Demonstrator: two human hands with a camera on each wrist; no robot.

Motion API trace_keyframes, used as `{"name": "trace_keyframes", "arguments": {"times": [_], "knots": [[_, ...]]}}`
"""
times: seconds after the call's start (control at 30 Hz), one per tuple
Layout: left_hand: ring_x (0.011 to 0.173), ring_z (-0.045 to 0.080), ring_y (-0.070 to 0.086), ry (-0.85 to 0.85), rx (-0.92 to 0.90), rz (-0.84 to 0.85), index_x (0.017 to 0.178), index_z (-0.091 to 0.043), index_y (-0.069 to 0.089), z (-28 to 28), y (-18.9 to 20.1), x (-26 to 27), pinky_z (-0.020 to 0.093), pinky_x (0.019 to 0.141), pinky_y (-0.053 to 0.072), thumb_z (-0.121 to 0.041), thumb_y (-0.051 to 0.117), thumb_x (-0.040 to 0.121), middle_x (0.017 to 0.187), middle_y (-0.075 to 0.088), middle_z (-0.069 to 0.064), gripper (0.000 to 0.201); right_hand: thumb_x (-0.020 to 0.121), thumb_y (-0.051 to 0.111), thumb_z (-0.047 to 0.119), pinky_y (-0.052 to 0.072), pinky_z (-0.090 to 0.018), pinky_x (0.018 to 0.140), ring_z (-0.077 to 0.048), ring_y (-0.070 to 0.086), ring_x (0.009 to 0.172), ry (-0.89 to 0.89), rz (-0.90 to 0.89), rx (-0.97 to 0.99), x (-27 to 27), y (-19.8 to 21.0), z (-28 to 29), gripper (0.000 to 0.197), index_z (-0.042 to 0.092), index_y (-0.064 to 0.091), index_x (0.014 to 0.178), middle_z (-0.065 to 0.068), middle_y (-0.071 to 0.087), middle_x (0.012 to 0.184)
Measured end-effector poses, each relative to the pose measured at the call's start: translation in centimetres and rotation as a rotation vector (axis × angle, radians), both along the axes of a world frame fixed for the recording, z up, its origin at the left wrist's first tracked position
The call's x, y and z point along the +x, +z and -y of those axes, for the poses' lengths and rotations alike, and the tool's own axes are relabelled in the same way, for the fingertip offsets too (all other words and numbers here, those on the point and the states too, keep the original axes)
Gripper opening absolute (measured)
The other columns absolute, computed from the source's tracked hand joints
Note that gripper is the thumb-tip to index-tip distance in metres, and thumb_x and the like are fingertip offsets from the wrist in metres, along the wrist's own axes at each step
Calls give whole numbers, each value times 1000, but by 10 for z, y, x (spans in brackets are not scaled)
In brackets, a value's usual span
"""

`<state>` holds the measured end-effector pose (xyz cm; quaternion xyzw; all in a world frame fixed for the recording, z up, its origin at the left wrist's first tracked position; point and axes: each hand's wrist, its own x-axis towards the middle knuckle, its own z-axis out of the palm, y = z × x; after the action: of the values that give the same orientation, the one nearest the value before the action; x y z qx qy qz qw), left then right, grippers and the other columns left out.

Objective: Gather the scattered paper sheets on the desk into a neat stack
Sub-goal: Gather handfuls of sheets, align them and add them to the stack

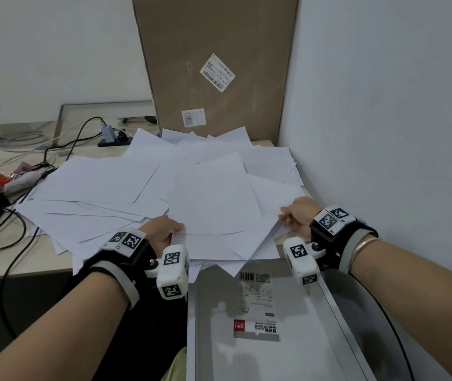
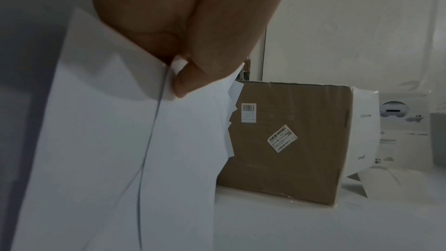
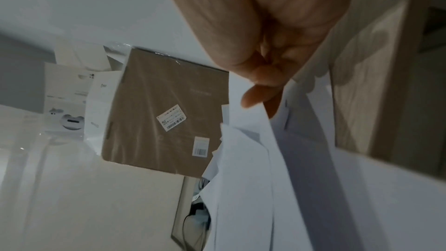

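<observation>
While white paper sheets (image 1: 164,182) lie fanned over the bench (image 1: 27,259) before the cardboard box (image 1: 214,64), the left hand (image 1: 161,229) and right hand (image 1: 299,213) each pinch the near edges. Left wrist view: thumb clamps sheets (image 2: 120,140). Right wrist view: fingers (image 3: 260,83) curl round sheets (image 3: 253,178).

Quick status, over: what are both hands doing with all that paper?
Left hand pinches sheet edges. Right hand grips opposite edges. Paper sheets lie scattered. Cardboard box stands behind.
</observation>
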<state>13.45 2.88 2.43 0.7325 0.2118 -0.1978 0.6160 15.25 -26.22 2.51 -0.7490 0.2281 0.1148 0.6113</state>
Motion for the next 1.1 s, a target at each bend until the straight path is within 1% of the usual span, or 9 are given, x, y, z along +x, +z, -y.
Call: {"name": "trace_keyframes", "arguments": {"times": [0.17,0.33,0.5,0.6,0.7,0.83,0.93,1.0,1.1], "knots": [[54,26,61,-1,-23,-14,91,-1,54,9,4,-4,33,54,45,-19,41,102,65,64,13,25,97,43,-3,49,-16,41,-14,64,49,94,-120,325,-21,-6,-29,5,-6,48,97,-18,70,68],[99,28,52,74,-7,25,90,-4,50,4,-8,11,41,97,42,-10,38,101,96,55,15,17,100,48,28,35,-13,32,-6,56,37,420,-279,24,-29,5,-29,30,2,58,87,-8,70,61],[81,22,55,47,81,173,78,-21,45,-4,-14,14,39,89,46,8,44,93,93,54,7,33,93,55,45,40,-23,50,-17,55,57,222,-132,-319,-8,4,-2,38,7,54,84,-8,64,75],[100,34,59,46,72,206,92,-11,54,-14,-17,17,46,97,46,5,45,92,110,61,16,19,91,57,44,35,-29,59,-19,41,59,254,-20,-405,1,5,1,38,17,41,69,-5,43,67],[107,37,58,40,10,224,114,-8,52,-15,-11,12,51,97,46,3,42,96,115,62,17,24,84,65,47,45,-30,69,-20,44,73,246,5,-281,10,5,-2,29,19,56,88,-6,46,80],[94,32,61,-3,-79,274,122,-11,49,-19,-6,12,41,77,50,0,40,99,107,64,13,27,52,74,73,44,-36,99,-21,55,110,293,-15,-269,20,6,-1,86,18,60,115,-3,58,120],[89,29,61,1,-128,293,122,-13,49,-19,-4,15,38,69,50,0,39,100,104,64,11,27,77,71,52,42,-35,98,-23,50,121,339,11,-233,17,14,-11,63,15,57,125,4,55,126],[88,29,61,-23,-148,290,121,-13,49,-17,-3,18,37,68,50,0,38,100,103,64,12,27,90,64,25,47,-40,97,-29,57,118,354,32,-58,15,14,-18,40,2,58,122,-9,63,123],[84,27,60,-37,-104,267,120,-10,51,-14,-4,21,36,70,49,0,41,99,101,63,12,25,91,60,5,47,-49,100,-35,62,110,351,27,-43,15,8,-29,30,-5,58,119,-19,65,119]]}}
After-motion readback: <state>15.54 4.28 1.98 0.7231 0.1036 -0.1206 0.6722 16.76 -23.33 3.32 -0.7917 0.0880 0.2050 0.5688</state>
